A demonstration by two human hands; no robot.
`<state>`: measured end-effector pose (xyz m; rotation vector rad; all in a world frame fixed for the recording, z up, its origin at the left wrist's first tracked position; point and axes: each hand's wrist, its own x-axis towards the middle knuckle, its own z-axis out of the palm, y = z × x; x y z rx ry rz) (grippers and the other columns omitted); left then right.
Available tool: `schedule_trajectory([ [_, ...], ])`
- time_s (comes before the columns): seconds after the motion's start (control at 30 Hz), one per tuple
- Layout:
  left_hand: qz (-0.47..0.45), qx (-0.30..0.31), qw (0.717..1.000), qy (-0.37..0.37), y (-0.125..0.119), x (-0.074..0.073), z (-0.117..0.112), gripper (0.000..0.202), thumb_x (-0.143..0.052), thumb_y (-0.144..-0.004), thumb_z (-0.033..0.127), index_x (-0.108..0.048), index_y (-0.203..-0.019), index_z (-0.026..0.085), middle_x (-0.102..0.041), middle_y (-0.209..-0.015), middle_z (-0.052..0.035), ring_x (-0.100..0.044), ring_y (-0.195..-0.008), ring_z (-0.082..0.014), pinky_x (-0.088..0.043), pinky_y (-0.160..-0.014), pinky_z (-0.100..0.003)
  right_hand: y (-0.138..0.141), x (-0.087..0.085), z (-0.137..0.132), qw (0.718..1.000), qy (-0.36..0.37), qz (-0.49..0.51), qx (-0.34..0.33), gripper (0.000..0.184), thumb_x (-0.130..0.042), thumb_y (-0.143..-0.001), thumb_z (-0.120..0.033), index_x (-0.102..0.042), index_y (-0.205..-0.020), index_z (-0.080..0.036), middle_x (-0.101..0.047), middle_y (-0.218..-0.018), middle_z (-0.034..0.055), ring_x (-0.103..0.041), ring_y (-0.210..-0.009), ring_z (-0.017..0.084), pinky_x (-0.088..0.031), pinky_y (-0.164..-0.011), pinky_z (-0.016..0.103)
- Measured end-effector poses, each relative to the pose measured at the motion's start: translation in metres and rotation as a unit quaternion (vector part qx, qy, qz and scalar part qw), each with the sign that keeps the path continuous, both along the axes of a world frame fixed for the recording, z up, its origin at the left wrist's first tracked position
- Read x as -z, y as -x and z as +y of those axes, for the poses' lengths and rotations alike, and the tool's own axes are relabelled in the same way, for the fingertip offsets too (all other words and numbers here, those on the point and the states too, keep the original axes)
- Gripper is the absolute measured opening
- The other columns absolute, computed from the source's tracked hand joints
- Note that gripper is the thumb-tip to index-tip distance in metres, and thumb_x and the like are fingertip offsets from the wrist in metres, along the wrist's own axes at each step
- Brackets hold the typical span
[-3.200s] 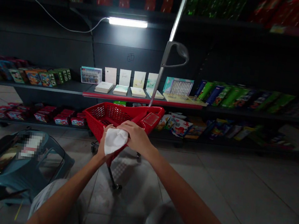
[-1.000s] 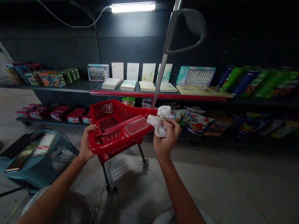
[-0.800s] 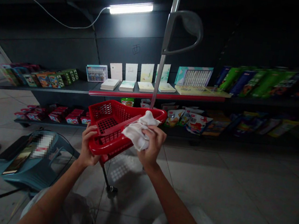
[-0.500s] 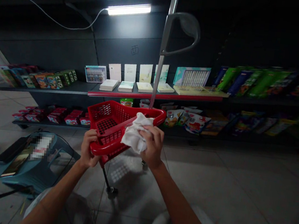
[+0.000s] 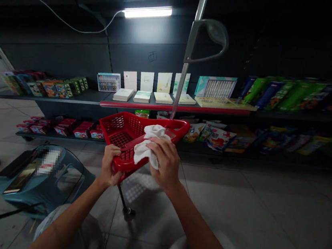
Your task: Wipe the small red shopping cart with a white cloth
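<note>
In front of me stands a small red plastic shopping cart (image 5: 127,165) with a perforated basket and dark wheeled legs. My left hand (image 5: 110,165) is wrapped round the near left corner of its rim. A crumpled white cloth (image 5: 144,150) lies against the cart's near handle bar, and my right hand (image 5: 165,163) is closed on it, fingers pressing it down. The cloth hides part of the bar. A grey metal pole (image 5: 190,46) with a loop-shaped grip rises behind the cart's far right side.
A blue-grey plastic stool (image 5: 63,192) at left carries a phone (image 5: 22,177) and other items. Behind the cart, a dark shelf (image 5: 90,102) holds booklets, boxed pens and snack packs. A lit tube lamp (image 5: 148,12) hangs above. Snack bags (image 5: 220,139) fill the lower shelf.
My right hand has slid the cloth slightly left along the bar, toward my left hand. My left hand, still on the rim, appears a little further right as the whole view shifts.
</note>
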<state>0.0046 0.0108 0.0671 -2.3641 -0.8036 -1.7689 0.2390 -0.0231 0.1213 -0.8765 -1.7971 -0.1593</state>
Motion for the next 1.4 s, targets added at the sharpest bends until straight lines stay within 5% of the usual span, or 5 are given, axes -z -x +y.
schedule_trajectory([
  [0.2,-0.014,-0.003,1.0,0.006,-0.002,0.004,0.001,0.04,-0.053,-0.088,0.061,-0.054,-0.104,0.023,-0.057,-0.096,-0.0086,-0.056,-0.09,-0.0273,-0.048,-0.077,-0.047,0.023,-0.006,-0.017,0.994,0.01,-0.075,-0.073,0.034,-0.055,-0.091,-0.029,-0.067,-0.123,-0.025,-0.068,-0.133,0.0077,-0.056,-0.127,0.029,-0.04,-0.115,0.048],
  [0.47,0.03,0.002,0.999,0.009,-0.009,-0.005,0.002,0.033,-0.056,-0.086,0.052,-0.052,-0.101,0.023,-0.06,-0.09,-0.0072,-0.054,-0.084,-0.0252,-0.046,-0.078,-0.046,-0.018,-0.012,0.013,0.988,-0.004,-0.133,-0.072,0.029,-0.06,-0.092,-0.022,-0.069,-0.119,-0.025,-0.069,-0.134,0.0079,-0.059,-0.125,0.027,-0.044,-0.111,0.045],
  [0.77,0.012,0.012,1.0,0.008,-0.019,-0.003,0.003,0.031,-0.058,-0.083,0.044,-0.053,-0.104,0.022,-0.06,-0.092,-0.0064,-0.057,-0.086,-0.0252,-0.044,-0.082,-0.046,-0.076,-0.025,0.101,0.988,0.119,-0.099,0.007,0.029,-0.053,-0.093,-0.015,-0.075,-0.111,-0.018,-0.071,-0.13,0.01,-0.063,-0.123,0.024,-0.048,-0.11,0.037],
  [1.13,0.018,0.0,1.0,0.022,-0.026,-0.004,0.004,0.029,-0.058,-0.079,0.038,-0.052,-0.102,0.023,-0.063,-0.095,-0.0074,-0.057,-0.087,-0.0261,-0.042,-0.083,-0.046,-0.058,-0.062,0.186,0.914,0.284,-0.221,0.188,0.041,-0.056,-0.091,-0.013,-0.076,-0.126,-0.016,-0.074,-0.128,0.0109,-0.067,-0.118,0.022,-0.047,-0.099,0.023],
  [1.4,0.025,-0.009,0.999,0.025,-0.033,-0.007,0.004,0.028,-0.057,-0.078,0.036,-0.05,-0.102,0.023,-0.062,-0.093,-0.007,-0.055,-0.086,-0.0256,-0.041,-0.082,-0.046,-0.029,-0.066,0.215,0.778,0.433,-0.399,0.221,0.043,-0.063,-0.092,-0.021,-0.072,-0.132,-0.01,-0.07,-0.132,0.0206,-0.067,-0.122,0.029,-0.051,-0.104,0.033],
])
